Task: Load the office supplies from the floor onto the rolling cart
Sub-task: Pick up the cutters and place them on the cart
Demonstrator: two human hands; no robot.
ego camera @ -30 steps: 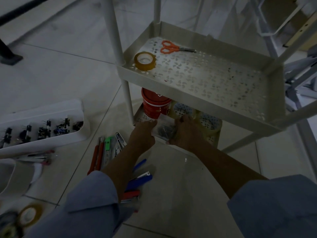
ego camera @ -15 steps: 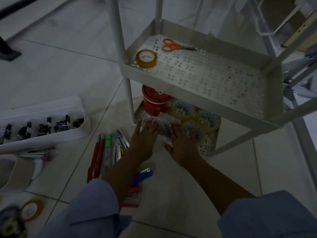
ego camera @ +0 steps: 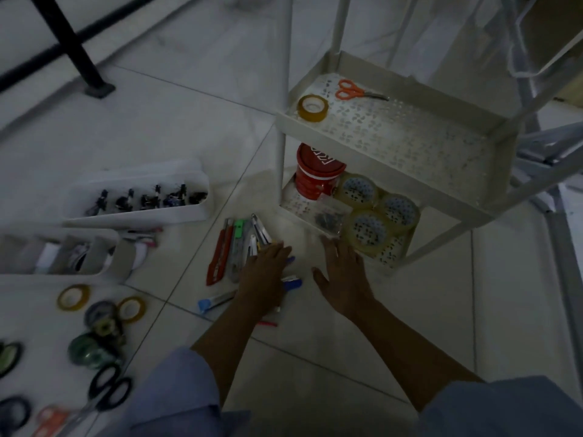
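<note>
head view: the left hand [ego camera: 265,272] is laid with straight fingers over a pile of cutters [ego camera: 220,250] on the floor [ego camera: 176,127], and nothing is seen to be gripped. the right hand [ego camera: 345,272] is held spread and empty just before the bottom shelf [ego camera: 293,200] of the rolling cart [ego camera: 281,159]. on that shelf a clear bag of small clips [ego camera: 329,217], several clear tape rolls [ego camera: 369,230] and a red tub [ego camera: 315,175] are already stowed. on the middle shelf [ego camera: 378,165] a tan tape roll [ego camera: 312,107] and orange scissors [ego camera: 350,89] are set. the loading is judged partly done: the cutters, a blue stapler [ego camera: 291,282], a white tray of binder clips [ego camera: 142,200], loose tapes [ego camera: 74,297] and black scissors [ego camera: 108,386] are left on the floor.
</note>
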